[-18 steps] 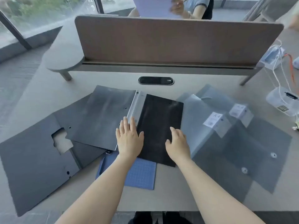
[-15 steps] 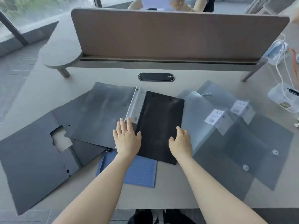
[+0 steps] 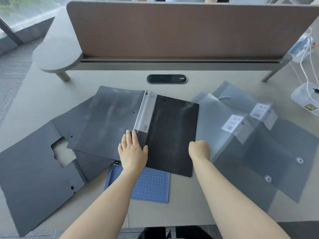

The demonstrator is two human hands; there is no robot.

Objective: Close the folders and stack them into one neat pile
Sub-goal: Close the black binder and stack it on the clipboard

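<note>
An open black folder lies in the middle of the desk, with a greyish left cover (image 3: 112, 121), a silver spine (image 3: 145, 112) and a black right cover (image 3: 172, 135). My left hand (image 3: 133, 152) rests flat, fingers apart, on the folder's lower spine area. My right hand (image 3: 199, 150) sits at the right cover's outer edge with its fingers curled around that edge. At the left an open dark grey folder (image 3: 34, 178) with a cut-out lies partly under the black one. Two translucent grey envelope folders (image 3: 215, 121) (image 3: 284, 152) with A4 labels overlap at the right.
A blue gridded cutting mat (image 3: 151, 185) lies under the black folder near the front edge. A brown divider panel (image 3: 172, 28) stands at the back, with a black cable grommet (image 3: 166, 78) before it. A plastic box with white cables (image 3: 305, 97) sits far right.
My right hand has slid from the top of the black cover to its right edge and curled its fingers there. My left hand has stayed flat near the spine.
</note>
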